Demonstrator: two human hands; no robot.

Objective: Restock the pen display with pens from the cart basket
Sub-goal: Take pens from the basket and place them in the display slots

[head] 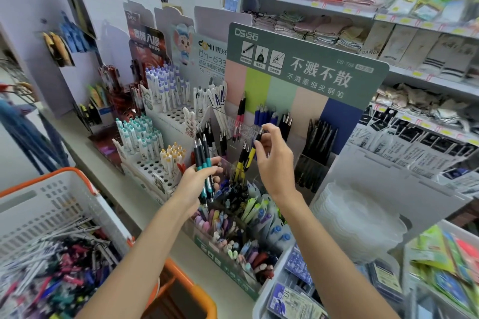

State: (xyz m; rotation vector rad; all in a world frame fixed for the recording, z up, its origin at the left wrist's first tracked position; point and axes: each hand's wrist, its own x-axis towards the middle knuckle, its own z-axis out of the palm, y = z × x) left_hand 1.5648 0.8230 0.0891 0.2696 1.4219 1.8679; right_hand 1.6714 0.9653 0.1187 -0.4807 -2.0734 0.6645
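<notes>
Several teal pens [201, 160] are being gripped by the left hand's [198, 181] curled fingers at centre frame; one blue pen [260, 136] is being pinched by the right hand [274, 163] before the pen display [305, 72]. More pens are being held in the cart basket [39, 204], lower left.

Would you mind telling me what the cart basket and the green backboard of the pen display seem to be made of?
The cart basket looks like moulded plastic, matte white with an orange rim, judging by its slotted walls. The green backboard seems printed card, matte, with a thin cut edge and rounded corner.
</notes>
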